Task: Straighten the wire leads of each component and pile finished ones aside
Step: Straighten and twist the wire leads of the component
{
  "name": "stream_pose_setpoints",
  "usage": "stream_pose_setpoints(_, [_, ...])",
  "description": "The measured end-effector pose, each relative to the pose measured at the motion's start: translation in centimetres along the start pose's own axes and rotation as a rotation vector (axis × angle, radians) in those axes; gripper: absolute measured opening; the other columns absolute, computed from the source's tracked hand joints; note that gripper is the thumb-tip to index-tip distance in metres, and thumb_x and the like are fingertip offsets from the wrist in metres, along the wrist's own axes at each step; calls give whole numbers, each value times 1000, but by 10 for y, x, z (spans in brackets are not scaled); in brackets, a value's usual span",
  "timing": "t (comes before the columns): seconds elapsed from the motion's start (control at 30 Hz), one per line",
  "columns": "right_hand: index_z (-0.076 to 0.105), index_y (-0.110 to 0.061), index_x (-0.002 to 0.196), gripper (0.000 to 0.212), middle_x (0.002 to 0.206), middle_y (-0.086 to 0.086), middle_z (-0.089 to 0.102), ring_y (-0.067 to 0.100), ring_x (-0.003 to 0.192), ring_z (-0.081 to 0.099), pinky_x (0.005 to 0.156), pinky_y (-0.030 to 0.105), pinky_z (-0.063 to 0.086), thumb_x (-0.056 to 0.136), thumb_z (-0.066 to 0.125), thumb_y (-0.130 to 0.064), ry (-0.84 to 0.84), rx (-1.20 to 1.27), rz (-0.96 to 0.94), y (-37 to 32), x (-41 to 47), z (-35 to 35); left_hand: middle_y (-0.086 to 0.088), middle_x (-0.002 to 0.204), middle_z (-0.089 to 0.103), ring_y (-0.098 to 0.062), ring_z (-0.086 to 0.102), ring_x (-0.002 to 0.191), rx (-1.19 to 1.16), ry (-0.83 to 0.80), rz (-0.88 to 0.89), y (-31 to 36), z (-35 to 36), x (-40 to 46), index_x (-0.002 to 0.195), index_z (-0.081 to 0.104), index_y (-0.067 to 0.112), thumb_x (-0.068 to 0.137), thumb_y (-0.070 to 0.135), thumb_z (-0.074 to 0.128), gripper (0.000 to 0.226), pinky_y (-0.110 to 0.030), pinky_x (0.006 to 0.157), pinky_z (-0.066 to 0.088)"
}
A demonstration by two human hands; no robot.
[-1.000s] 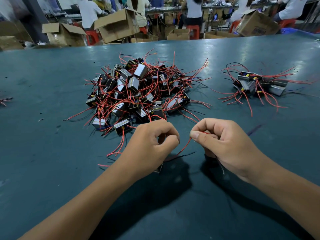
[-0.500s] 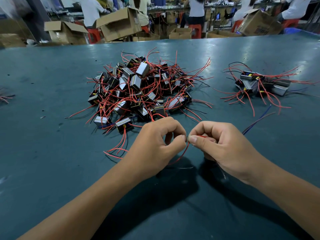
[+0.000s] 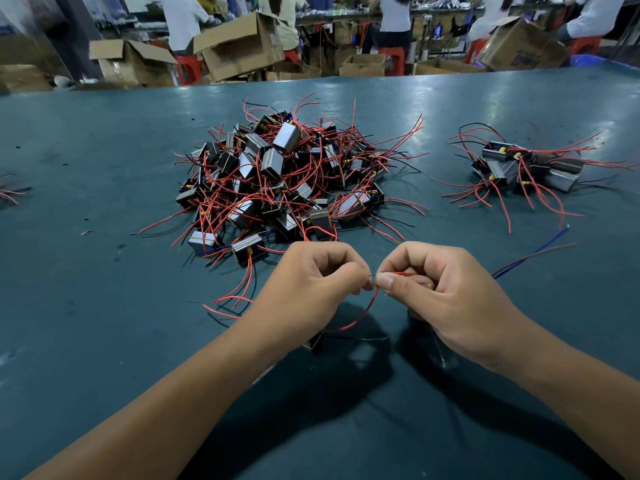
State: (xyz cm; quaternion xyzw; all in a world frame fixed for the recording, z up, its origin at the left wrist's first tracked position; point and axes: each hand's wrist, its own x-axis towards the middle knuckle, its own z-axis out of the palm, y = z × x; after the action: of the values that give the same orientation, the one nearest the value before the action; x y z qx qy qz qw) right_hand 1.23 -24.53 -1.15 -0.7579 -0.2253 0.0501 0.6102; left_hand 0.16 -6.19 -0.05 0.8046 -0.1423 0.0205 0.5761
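My left hand (image 3: 311,285) and right hand (image 3: 440,289) have closed together, both pinching one red lead (image 3: 363,313), now bowed below them; straightening continues near the unsorted pile (image 3: 284,178).

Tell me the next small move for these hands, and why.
Probably draw the right hand outward along the red lead, which bows in a loop below both hands' pinches. The left hand anchors it; the smaller pile waits to the right.

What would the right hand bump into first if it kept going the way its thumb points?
Most likely the left hand. The right hand pinches a red wire, thumb aimed left, and the other hand's fingertips sit right beside it, almost touching.
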Motion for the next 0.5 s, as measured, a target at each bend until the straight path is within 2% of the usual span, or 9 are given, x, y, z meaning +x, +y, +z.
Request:
stream_pose_setpoints(0.07, [64,-13,79,14,52,-16,35,1,48,28,48,8,27,89,67,-22,3,-35,-8,0,0,1,10,54,56,0,41,48,34,0,-4,0,1,-1,66,69,11,77,16,56,17,-14,48,31])
stream_pose_setpoints(0.13, [64,-12,79,14,52,-16,35,1,48,29,49,8,28,92,67,-16,13,-24,-2,0,0,-1,10,55,54,-1,42,48,175,34,63,-2,-1,-2,66,66,11,77,16,58,15,-12,49,31])
stream_pose_setpoints(0.23, [64,-13,77,12,53,-14,29,4,49,25,48,12,27,83,65,-23,67,50,33,-1,2,-6,4,68,60,-4,48,57,260,121,123,-5,-8,-1,69,65,13,78,18,58,13,-16,56,37])
stream_pose_setpoints(0.37, [65,-15,76,11,53,-14,30,5,49,24,48,13,26,80,65,-25,46,94,61,0,2,-6,9,80,63,-13,56,73,346,69,267,-2,-9,-2,87,70,17,87,19,65,6,-15,66,39])
stream_pose_setpoints(0.5, [65,-18,75,10,53,-16,32,4,49,25,48,14,26,81,65,-25,24,107,58,2,1,-6,11,83,61,-10,55,77,397,62,336,-3,-6,-2,89,70,18,91,23,67,6,-11,68,35])
